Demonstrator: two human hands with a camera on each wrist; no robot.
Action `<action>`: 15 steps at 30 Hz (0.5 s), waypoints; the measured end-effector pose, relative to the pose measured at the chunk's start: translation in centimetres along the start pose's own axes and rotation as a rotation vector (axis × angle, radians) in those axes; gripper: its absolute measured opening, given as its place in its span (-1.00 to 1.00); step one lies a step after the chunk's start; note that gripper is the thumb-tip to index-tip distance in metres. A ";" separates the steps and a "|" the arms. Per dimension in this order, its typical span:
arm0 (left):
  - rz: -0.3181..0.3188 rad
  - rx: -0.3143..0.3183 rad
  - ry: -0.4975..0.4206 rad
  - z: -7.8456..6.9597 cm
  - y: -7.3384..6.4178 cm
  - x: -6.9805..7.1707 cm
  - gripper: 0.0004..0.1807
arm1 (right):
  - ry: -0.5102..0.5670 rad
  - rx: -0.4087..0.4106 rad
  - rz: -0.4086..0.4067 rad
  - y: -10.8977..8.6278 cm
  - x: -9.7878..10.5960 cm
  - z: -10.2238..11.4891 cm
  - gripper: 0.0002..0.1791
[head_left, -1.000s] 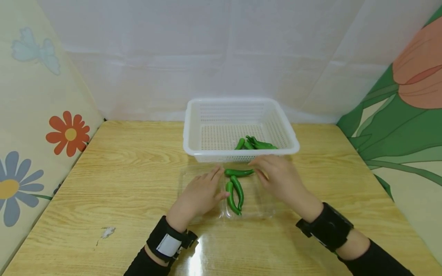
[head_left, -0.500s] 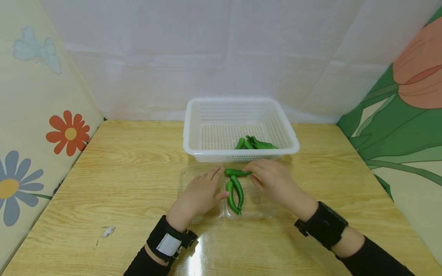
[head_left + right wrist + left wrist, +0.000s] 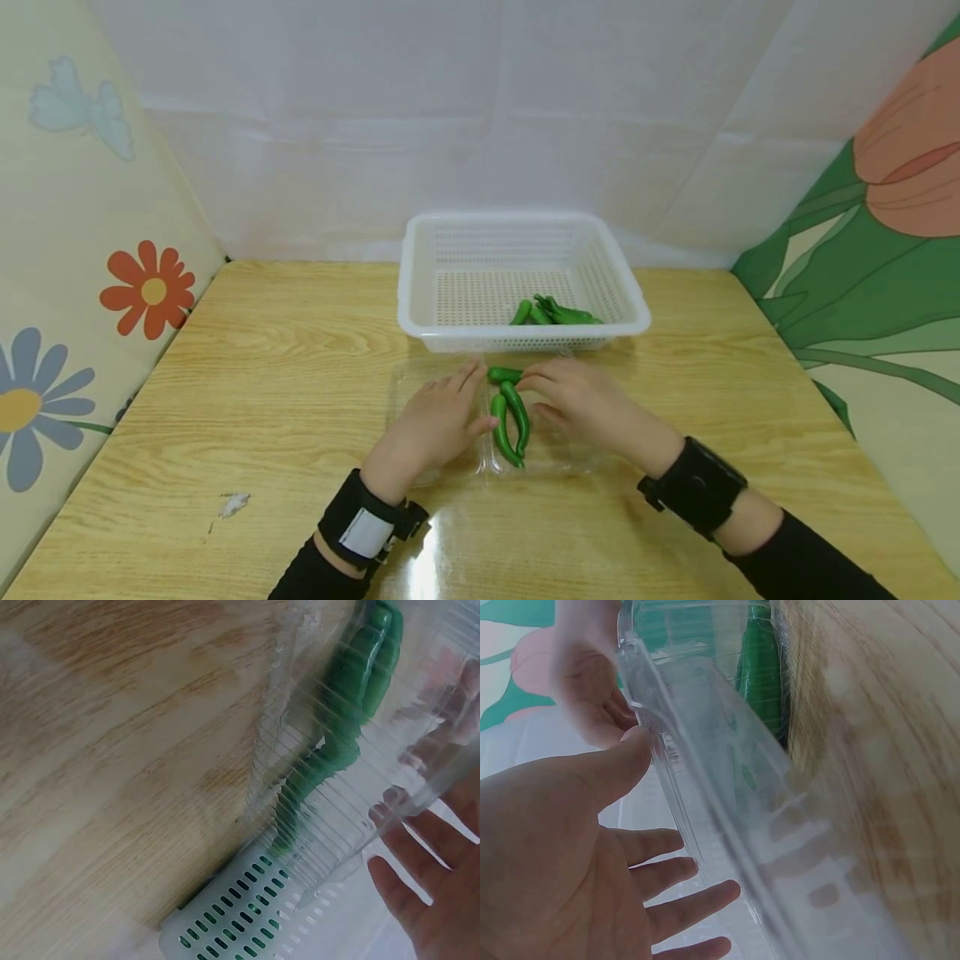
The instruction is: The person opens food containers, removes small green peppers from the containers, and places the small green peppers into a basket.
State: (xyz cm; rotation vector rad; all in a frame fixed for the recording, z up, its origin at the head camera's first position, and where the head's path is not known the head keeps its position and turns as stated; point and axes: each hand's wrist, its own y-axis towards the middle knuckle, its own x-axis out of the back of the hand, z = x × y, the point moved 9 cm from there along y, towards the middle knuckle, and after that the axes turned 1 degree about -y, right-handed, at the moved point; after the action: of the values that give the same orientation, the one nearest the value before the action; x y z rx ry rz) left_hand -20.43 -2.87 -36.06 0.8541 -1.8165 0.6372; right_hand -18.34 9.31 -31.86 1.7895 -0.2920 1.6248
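A clear plastic clamshell box [image 3: 558,457] lies opened flat on the table, its lid half to the left. Three green chili peppers are in the right half: one lengthwise [image 3: 502,427], another lengthwise [image 3: 518,412] beside it, and a crosswise pepper [image 3: 504,375] at the far end. My left hand [image 3: 435,421] rests at the box's middle edge, its thumb touching the rim and its fingers [image 3: 694,907] spread straight. Over the right half reaches my right hand [image 3: 588,404], fingertips near the crosswise pepper and covering its right end. Its fingers [image 3: 412,862] look loosely extended, gripping nothing visible.
A white perforated basket [image 3: 525,335] stands just behind the box, with several more green chili peppers [image 3: 562,313] in its near right corner. A white cloth hangs behind the wooden table [image 3: 300,350]. Printed panels border both sides.
My right hand has moved left and slightly nearer, from the crosswise pepper's tip to over its right part, letting go of it. The peppers and my left hand stay put.
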 end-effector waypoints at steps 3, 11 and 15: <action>-0.005 -0.004 0.002 0.0 0.0 0.0 -0.15 | 0.008 -0.003 0.030 0.0 -0.5 0.0 -0.54; -0.013 -0.013 0.015 0.0 0.0 0.0 -0.15 | 0.012 -0.045 0.131 0.2 -1.9 -0.1 -0.49; -0.015 -0.016 0.027 0.0 0.0 0.0 -0.15 | 0.016 -0.078 0.174 0.2 -2.5 -0.3 -0.45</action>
State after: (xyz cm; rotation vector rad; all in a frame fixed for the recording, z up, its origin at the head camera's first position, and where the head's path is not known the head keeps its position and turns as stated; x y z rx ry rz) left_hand -20.44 -2.84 -36.11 0.8444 -1.7869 0.6214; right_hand -19.18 8.60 -34.17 1.7319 -0.5095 1.7219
